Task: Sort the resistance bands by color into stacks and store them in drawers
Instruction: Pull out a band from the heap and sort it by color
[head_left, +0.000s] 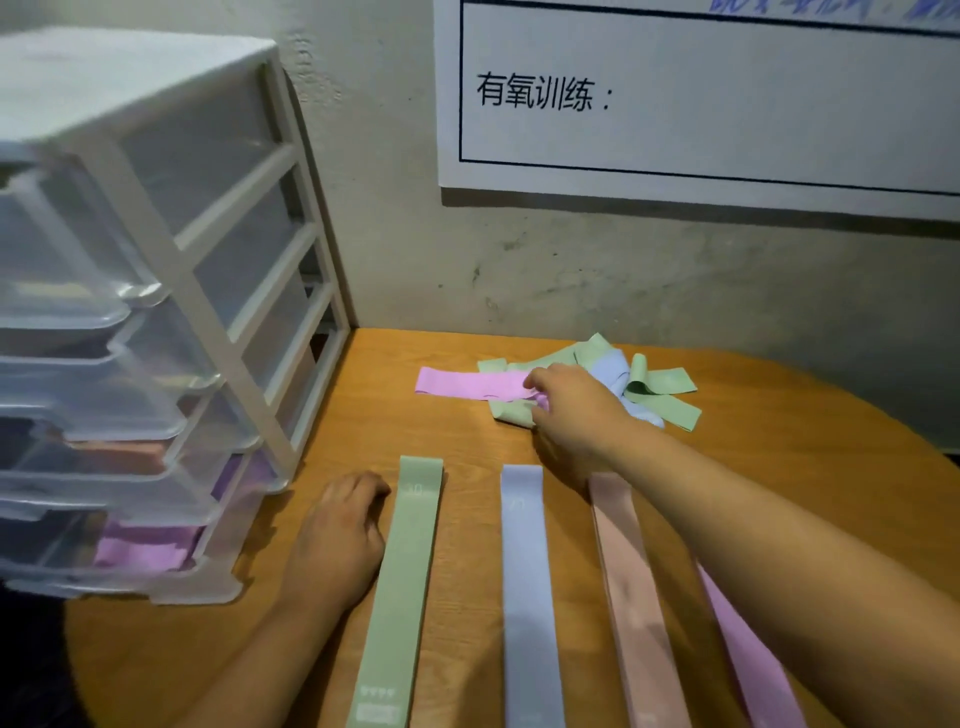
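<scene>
Near the far edge of the orange-brown wooden table (779, 441), a lilac-pink flat elastic resistance band (467, 385) lies stretched leftward out of a tangled heap of pale green and pale blue bands (654, 387). Its right end is covered by the right hand (571, 410), whose fingers are curled down onto it and appear to pinch it, though the contact itself is hidden under the knuckles. The band is judged light, thin and limp, with a rubbery, slightly grippy face. It may be expected to sag, fold and drag neighbouring loops along, since a green strip is lapped about its end. A hold at one end, with both layers pinched together, is judged best, so that it can be drawn clear sideways and laid flat. Toward the near edge four bands are laid straight, side by side and apart: a sage-green band (405, 587), a pale blue band (527, 597), a peach band (631, 597) and a second lilac-pink band (748, 654), which is partly covered by the right forearm and is taken as the matching stack. The left hand (337, 540) is rested on the table just beside the sage-green band, fingers loosely bent, nothing being held. At the left edge a white plastic drawer unit (208, 291) with clear drawers is stood, and lilac-pink and peach material is visible in its lower drawers.
</scene>
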